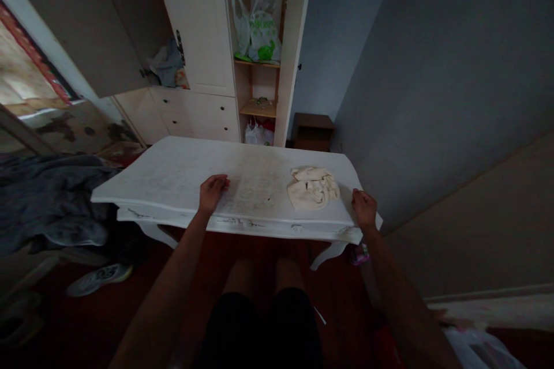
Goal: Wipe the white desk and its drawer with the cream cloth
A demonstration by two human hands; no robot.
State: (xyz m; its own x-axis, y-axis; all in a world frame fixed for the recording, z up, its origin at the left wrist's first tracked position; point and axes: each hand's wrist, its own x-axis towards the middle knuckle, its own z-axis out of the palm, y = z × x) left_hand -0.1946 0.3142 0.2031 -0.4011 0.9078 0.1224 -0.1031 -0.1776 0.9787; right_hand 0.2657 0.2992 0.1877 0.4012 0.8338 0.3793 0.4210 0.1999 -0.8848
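Currently, the cloth (308,196) lies bunched on the right part of the white desk (186,167), between the two hands and nearer to the right one. It forms a loose, cream-coloured heap of folds; neither hand touches it.

Left hand (214,185): positioned over the near, middle-left part of the desk, fingers half curled with a small gap, nothing visible in the grasp. Contact with the surface cannot be confirmed.

Right hand (364,207): positioned at the right end of the desk, fingers folded narrow into a loose fist. The palm is hidden, so whether it contains anything cannot be told.

Handling notes. The cloth looks soft and likely to slump, so a grip on several layers should be more secure than a pinch on one fold. The right hand has the shorter approach; open the fingers before contact and come in from the right. Use the left hand to steady the opposite side. Keep loose folds from hanging over the near edge, where they could drag the heap off. Note the grey-brown marks (255,181) across the middle of the desk; keep the cloth well spread if it passes over them, since bunched folds would bear unevenly.
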